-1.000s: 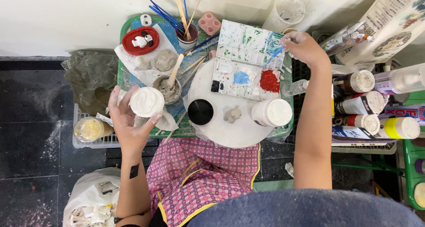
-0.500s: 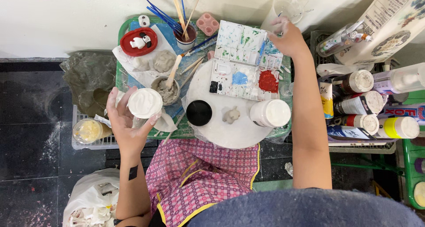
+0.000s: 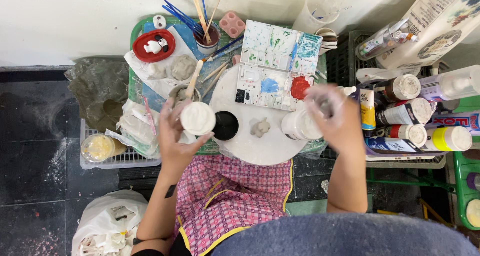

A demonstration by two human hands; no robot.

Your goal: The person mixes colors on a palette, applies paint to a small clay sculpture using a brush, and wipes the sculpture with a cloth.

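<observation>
Jar: a small white jar [image 3: 198, 118] was held up over the left edge of the round board [image 3: 255, 146], just left of the black lid [image 3: 226, 125].
Left hand: the left hand [image 3: 175, 136] cupped the jar from below and the side, fingers curled around it.
Right hand: the right hand [image 3: 334, 111] was blurred over the board's right edge, just beside a white tub [image 3: 299, 124]; its fingers looked bunched, but whether they held anything could not be told.
Board: on it lay the black lid, a small grey clay lump [image 3: 260, 127] near the middle, and the white tub at the right.
Palette: a paint-stained palette [image 3: 277, 68] sat at the far side of the board, with blue, red and black patches.
Brushes: a cup [image 3: 207, 36] of brushes stood beyond, beside a red dish [image 3: 154, 45] with a small white figure.
Right side: paint bottles [image 3: 410, 108] lay in a rack, well apart from the jar.
Left side: a wire basket [image 3: 120, 158] held a yellowish tub [image 3: 97, 147].
Lap: a pink checked apron [image 3: 225, 201] showed below the board.
</observation>
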